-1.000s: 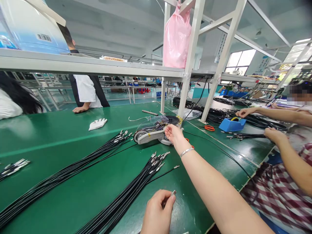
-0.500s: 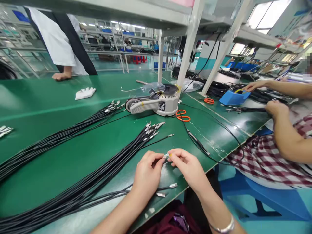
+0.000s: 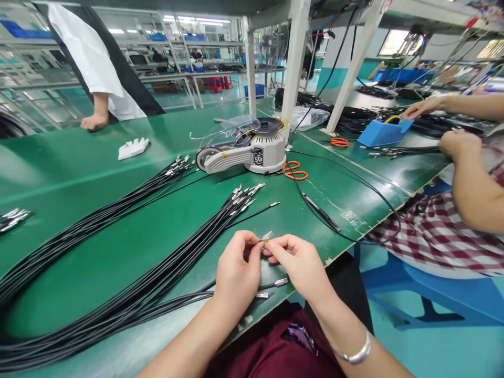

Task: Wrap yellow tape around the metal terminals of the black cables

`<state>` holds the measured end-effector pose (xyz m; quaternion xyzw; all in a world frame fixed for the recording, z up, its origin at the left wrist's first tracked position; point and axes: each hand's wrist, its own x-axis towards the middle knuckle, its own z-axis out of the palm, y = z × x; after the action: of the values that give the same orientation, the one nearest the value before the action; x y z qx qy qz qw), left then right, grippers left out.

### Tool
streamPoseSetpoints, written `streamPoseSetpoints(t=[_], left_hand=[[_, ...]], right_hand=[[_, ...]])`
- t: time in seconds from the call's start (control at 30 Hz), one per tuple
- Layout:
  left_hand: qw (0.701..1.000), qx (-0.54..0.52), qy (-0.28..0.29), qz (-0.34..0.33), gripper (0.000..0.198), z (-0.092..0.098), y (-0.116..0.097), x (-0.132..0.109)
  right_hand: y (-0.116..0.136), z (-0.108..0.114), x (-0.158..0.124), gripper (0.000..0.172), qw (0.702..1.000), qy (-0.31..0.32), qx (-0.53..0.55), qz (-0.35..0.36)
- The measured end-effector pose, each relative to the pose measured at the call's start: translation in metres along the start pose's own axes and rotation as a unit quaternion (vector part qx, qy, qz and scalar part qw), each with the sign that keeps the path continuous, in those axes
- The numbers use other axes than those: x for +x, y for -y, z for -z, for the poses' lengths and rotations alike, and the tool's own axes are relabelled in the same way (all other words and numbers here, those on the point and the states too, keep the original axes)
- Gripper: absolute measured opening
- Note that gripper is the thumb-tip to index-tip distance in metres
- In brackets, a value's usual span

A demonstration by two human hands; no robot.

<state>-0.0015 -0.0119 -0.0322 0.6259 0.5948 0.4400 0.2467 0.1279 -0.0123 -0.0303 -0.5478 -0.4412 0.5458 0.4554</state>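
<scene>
My left hand (image 3: 237, 268) is closed in a pinch on a black cable just behind its silvery connector (image 3: 268, 235). Fingertips of my right hand (image 3: 302, 266) pinch a small yellow piece of tape (image 3: 267, 243) against the cable by that connector; fingers partly hide it. Beyond my hands, a bundle of black cables (image 3: 185, 251) lies with its metal ends pointing away. Below my wrists, two more cable ends, one with a bright connector (image 3: 281, 282), rest near the table edge.
A tape dispenser machine (image 3: 263, 155) stands ahead, beside orange-handled scissors (image 3: 295, 172) and a black cutter knife (image 3: 322, 211). A white glove (image 3: 134, 148) and a second cable bundle (image 3: 118, 202) lie left. On the right, a co-worker's hand (image 3: 425, 106) touches a blue tape holder (image 3: 384, 132).
The connector has turned from pointing level to pointing up and away, and now sticks out past my fingertips. My right fingers have shifted down to the cable behind it. The camera view has shifted slightly.
</scene>
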Motion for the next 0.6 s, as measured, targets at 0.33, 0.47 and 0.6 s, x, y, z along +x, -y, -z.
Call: streamPoseSetpoints(t=[0.33,0.47,0.6], left_hand=[[0.991,0.015,-0.001,-0.136,0.019,0.0049,-0.0011,0.0009],[0.989,0.028,-0.002,-0.148,0.022,0.0057,-0.0039,0.0021],[0.987,0.035,-0.005,-0.154,0.024,0.0062,-0.0056,0.0022]], right_hand=[[-0.0011,-0.0038,0.0029,0.027,1.0,-0.012,0.011,-0.001],[0.0009,-0.0041,0.0021,0.028,1.0,-0.016,0.009,-0.003],[0.0029,-0.0042,0.0013,0.026,1.0,-0.02,0.003,-0.007]])
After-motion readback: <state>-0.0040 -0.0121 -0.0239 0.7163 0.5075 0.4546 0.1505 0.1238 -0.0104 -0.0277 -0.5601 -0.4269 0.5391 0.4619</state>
